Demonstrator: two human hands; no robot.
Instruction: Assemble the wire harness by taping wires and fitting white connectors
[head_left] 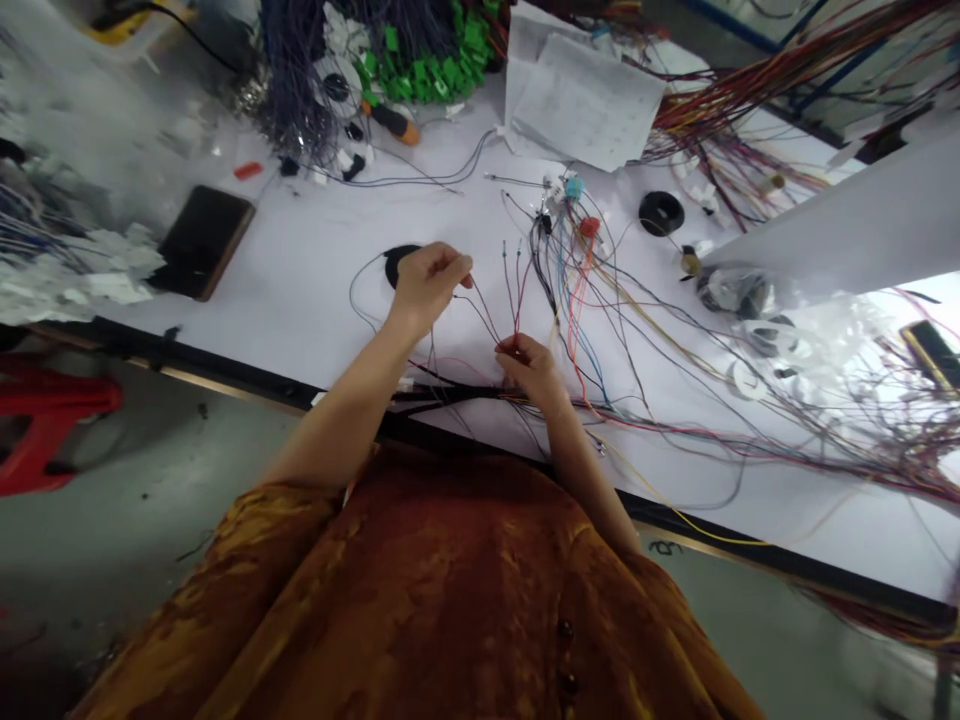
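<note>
My left hand (427, 285) is raised over the white table (300, 270), fingers pinched on a thin dark wire (484, 312) that runs down to the right. My right hand (531, 368) sits closer to the table edge, fingers closed around a small bunch of thin wires (512, 290) whose ends stick up. A black taped wire bundle (450, 393) lies under my right wrist. Many loose coloured wires (600, 330) fan out to the right, ending in small connectors (574, 190).
A dark phone (202, 240) lies left on the table. A black tape roll (661, 212) and paper sheets (585, 100) sit at the back, green connectors (442, 60) behind them. Clear bags with parts (750, 300) are right. A red stool (45, 425) stands left on the floor.
</note>
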